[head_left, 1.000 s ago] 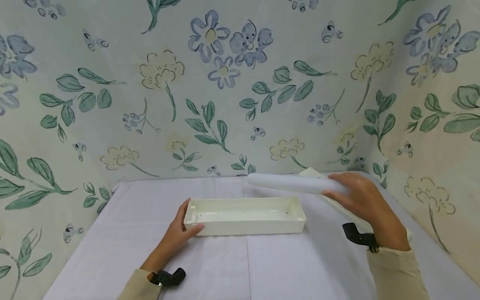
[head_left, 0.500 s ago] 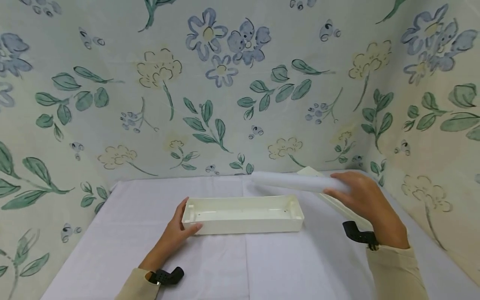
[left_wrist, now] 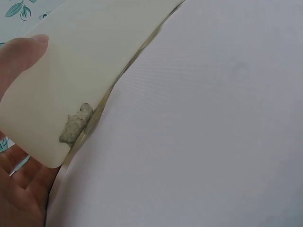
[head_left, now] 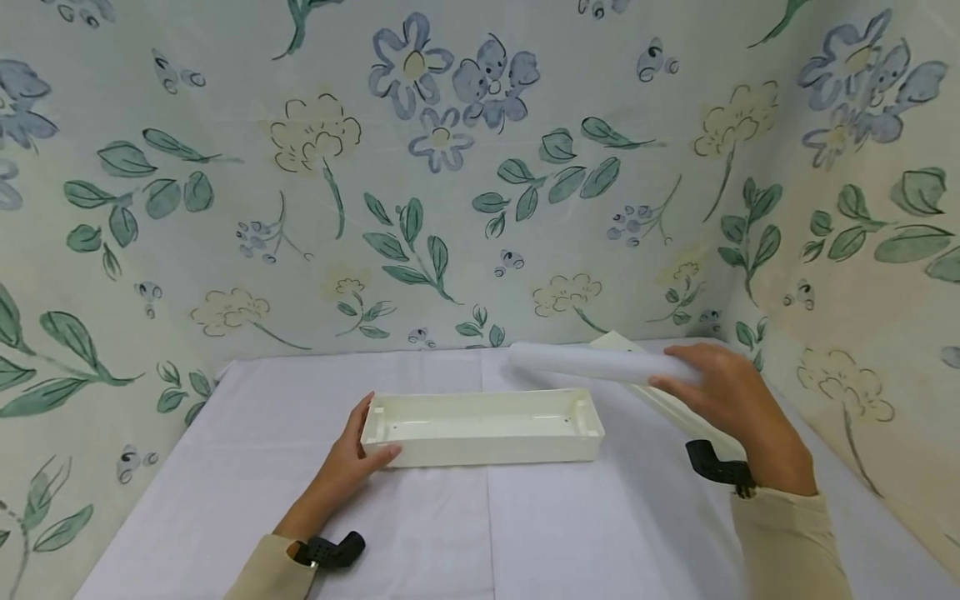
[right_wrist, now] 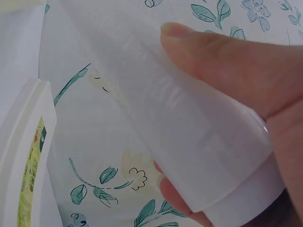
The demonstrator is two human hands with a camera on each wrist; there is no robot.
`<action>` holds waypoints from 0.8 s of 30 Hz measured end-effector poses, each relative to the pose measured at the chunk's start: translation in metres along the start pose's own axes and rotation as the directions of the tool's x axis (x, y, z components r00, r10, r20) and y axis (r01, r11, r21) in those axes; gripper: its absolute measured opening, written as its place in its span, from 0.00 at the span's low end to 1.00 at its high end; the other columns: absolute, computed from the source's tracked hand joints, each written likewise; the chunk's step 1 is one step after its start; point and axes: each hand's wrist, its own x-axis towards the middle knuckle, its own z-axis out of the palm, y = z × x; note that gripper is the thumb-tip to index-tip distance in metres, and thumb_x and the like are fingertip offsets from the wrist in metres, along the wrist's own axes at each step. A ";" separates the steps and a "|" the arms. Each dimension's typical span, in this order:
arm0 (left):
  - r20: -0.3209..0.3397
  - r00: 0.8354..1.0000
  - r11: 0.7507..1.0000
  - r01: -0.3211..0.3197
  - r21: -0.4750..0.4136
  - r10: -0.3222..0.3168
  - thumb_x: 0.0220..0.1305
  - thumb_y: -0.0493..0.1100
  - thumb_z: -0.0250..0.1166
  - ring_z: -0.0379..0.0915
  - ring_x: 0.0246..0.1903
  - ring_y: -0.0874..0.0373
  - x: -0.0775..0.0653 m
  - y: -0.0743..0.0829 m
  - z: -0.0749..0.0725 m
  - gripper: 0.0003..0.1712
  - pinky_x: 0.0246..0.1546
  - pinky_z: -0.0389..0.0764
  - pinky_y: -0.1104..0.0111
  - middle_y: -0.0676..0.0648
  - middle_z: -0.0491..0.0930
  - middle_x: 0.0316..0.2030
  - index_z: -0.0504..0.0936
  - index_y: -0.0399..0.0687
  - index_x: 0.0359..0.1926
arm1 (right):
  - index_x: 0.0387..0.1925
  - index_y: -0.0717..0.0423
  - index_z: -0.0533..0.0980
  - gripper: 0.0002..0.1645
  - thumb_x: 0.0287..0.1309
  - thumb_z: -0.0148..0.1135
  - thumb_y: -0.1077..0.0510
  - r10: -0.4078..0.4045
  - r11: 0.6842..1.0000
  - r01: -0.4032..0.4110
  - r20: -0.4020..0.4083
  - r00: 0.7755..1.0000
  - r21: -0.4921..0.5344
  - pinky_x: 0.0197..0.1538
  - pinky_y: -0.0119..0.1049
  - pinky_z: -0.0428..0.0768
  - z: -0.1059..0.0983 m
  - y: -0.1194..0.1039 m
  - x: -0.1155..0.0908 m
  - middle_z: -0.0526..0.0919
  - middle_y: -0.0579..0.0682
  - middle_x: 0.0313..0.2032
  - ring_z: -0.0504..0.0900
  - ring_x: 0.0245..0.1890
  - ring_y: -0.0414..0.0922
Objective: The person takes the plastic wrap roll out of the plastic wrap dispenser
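My left hand (head_left: 351,462) grips the left end of a long, open-topped cream plastic box (head_left: 480,452), thumb on its front wall and fingers behind the end. The left wrist view shows a rough grey patch (left_wrist: 75,125) on that wall (left_wrist: 90,56). My right hand (head_left: 723,400) holds a white roll of cling film (head_left: 585,363) by its right end, raised above the table behind and right of the box. Close up, my thumb (right_wrist: 203,52) lies along the wrapped film (right_wrist: 165,109), and fingertips show underneath. A narrower core end sticks out beside the palm.
A long cream lid-like piece (head_left: 678,412) lies slantwise at the right, partly behind the roll and right arm. A similar white piece with a yellow-green label (right_wrist: 31,175) shows in the right wrist view. White cloth (head_left: 420,533) covers the table, with a flowered wall hanging (head_left: 450,208) behind.
The roll in my right hand has shifted slightly to the right, away from the box. The head view has turned a little; the left hand keeps its hold on the box.
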 end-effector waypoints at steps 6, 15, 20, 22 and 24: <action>0.000 1.000 1.000 -0.001 -0.021 0.001 0.58 0.54 0.69 0.49 0.70 0.41 0.000 0.001 0.000 0.56 0.65 0.56 0.42 0.41 0.50 0.74 0.41 0.60 0.76 | 0.46 0.67 0.80 0.30 0.40 0.79 0.56 0.002 1.000 -0.002 0.000 1.000 0.001 0.38 0.57 0.78 -0.002 -0.001 0.000 0.84 0.64 0.41 0.79 0.40 0.60; -0.006 1.000 1.000 -0.003 -0.022 0.003 0.58 0.51 0.70 0.49 0.70 0.42 0.002 0.001 -0.001 0.57 0.65 0.55 0.42 0.41 0.50 0.73 0.40 0.59 0.76 | 0.46 0.67 0.80 0.30 0.39 0.79 0.56 0.004 1.000 -0.004 -0.016 1.000 -0.003 0.38 0.57 0.78 -0.002 0.000 0.000 0.83 0.65 0.41 0.79 0.39 0.60; -0.002 1.000 1.000 -0.014 -0.021 0.014 0.58 0.54 0.69 0.49 0.70 0.41 0.002 0.002 -0.001 0.56 0.65 0.55 0.42 0.41 0.51 0.73 0.41 0.59 0.76 | 0.46 0.67 0.80 0.30 0.41 0.78 0.55 0.021 1.000 -0.021 -0.008 1.000 -0.005 0.39 0.58 0.78 -0.002 0.002 -0.001 0.83 0.64 0.41 0.79 0.40 0.60; 0.001 1.000 1.000 -0.015 -0.027 0.015 0.58 0.54 0.69 0.49 0.70 0.41 0.001 0.003 0.000 0.56 0.65 0.55 0.41 0.41 0.51 0.73 0.41 0.59 0.76 | 0.46 0.67 0.80 0.30 0.41 0.78 0.55 0.031 0.999 -0.031 0.000 1.000 -0.006 0.39 0.58 0.78 -0.002 0.002 -0.002 0.83 0.65 0.42 0.79 0.41 0.60; 0.002 1.000 0.999 -0.014 -0.030 0.014 0.58 0.54 0.69 0.49 0.70 0.41 0.001 0.003 0.000 0.56 0.65 0.55 0.41 0.41 0.51 0.73 0.41 0.60 0.76 | 0.46 0.67 0.80 0.30 0.42 0.78 0.55 0.037 0.999 -0.037 0.002 0.999 -0.004 0.39 0.59 0.78 -0.002 0.003 -0.003 0.83 0.65 0.42 0.79 0.41 0.60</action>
